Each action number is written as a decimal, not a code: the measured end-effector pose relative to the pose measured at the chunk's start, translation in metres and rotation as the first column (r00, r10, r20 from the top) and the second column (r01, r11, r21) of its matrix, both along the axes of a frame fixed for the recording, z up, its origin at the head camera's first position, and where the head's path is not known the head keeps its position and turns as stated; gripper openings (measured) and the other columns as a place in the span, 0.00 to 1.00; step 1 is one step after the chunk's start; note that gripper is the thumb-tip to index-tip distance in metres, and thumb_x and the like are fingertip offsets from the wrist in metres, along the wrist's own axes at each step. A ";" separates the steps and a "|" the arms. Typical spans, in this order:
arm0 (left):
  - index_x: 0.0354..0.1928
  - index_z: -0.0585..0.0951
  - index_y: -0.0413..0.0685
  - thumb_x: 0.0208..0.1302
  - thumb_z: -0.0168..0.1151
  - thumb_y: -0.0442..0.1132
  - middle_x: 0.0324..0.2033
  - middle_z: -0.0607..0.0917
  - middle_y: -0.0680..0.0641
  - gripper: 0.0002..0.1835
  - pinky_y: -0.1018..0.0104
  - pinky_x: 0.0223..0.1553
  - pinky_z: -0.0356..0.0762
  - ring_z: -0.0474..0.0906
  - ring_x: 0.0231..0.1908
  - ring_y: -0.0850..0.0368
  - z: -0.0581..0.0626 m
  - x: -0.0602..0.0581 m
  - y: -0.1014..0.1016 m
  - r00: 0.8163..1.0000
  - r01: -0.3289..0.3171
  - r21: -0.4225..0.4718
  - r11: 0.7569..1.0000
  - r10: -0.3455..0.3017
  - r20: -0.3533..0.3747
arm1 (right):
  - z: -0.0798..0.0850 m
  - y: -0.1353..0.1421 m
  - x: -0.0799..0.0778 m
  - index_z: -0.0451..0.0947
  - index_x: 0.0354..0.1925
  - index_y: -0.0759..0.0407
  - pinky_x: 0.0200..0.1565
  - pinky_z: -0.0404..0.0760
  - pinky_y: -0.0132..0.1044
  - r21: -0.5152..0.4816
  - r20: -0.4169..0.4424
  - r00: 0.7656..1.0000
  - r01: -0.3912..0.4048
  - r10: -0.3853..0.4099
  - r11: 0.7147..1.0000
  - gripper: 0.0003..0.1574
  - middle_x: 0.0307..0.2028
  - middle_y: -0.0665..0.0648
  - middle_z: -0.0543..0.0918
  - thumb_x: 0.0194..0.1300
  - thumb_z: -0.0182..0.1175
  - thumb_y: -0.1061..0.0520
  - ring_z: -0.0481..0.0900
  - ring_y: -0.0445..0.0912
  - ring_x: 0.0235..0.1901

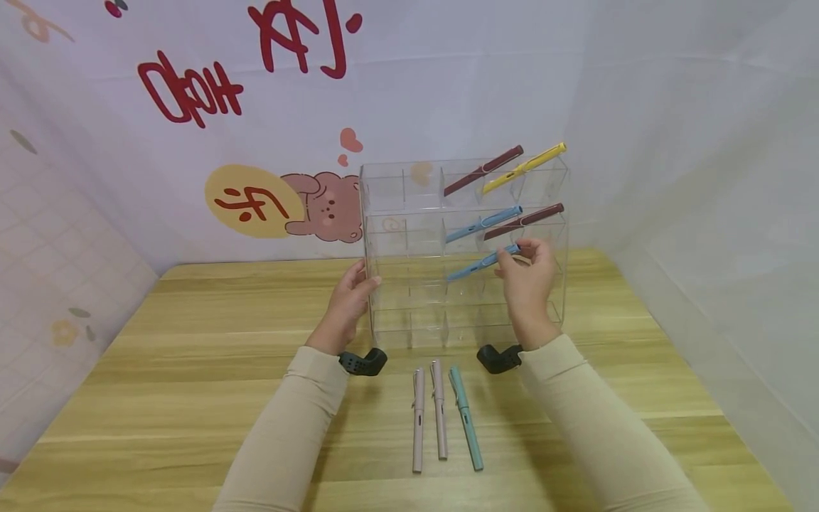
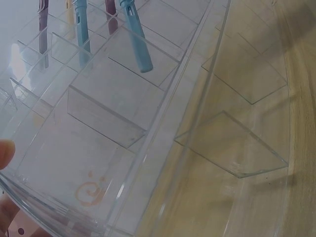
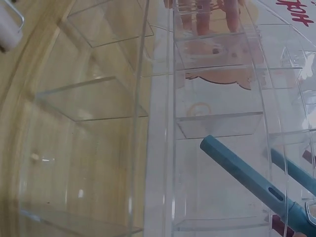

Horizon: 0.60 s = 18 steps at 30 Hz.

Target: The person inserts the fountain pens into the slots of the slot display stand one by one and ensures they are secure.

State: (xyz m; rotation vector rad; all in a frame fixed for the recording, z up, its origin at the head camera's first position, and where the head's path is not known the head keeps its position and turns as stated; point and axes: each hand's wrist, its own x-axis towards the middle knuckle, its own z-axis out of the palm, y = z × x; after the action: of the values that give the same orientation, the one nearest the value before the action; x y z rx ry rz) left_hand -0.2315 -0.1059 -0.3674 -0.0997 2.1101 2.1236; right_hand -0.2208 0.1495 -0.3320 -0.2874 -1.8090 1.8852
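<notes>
Blue capped pen (image 1: 475, 268) pinched in the right hand (image 1: 528, 283) at a clear acrylic rack (image 1: 404, 212).
It slants at the third tier from the top, below another blue pen (image 1: 484, 224); the left hand (image 1: 348, 304) grips the rack's left edge.

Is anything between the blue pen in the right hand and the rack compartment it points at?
Nothing visible is: the right hand pinches the blue pen, whose lower end is at a clear rack compartment showing no other pen.
</notes>
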 end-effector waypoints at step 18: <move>0.74 0.57 0.52 0.73 0.51 0.40 0.69 0.63 0.42 0.30 0.45 0.61 0.64 0.65 0.63 0.44 -0.001 -0.001 0.001 1.000 0.014 0.023 1.000 -0.013 -0.017 | -0.014 0.000 0.000 0.65 0.53 0.73 0.32 0.81 0.29 0.021 -0.003 1.000 -0.012 0.012 1.000 0.22 0.42 0.53 0.68 0.64 0.60 0.67 0.78 0.42 0.33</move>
State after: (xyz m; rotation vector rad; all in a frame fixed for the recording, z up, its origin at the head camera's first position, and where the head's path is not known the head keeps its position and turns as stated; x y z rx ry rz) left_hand -0.2324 -0.1051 -0.3682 -0.0648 2.0887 2.1481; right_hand -0.2209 0.1498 -0.3461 -0.2667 -1.8313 1.8734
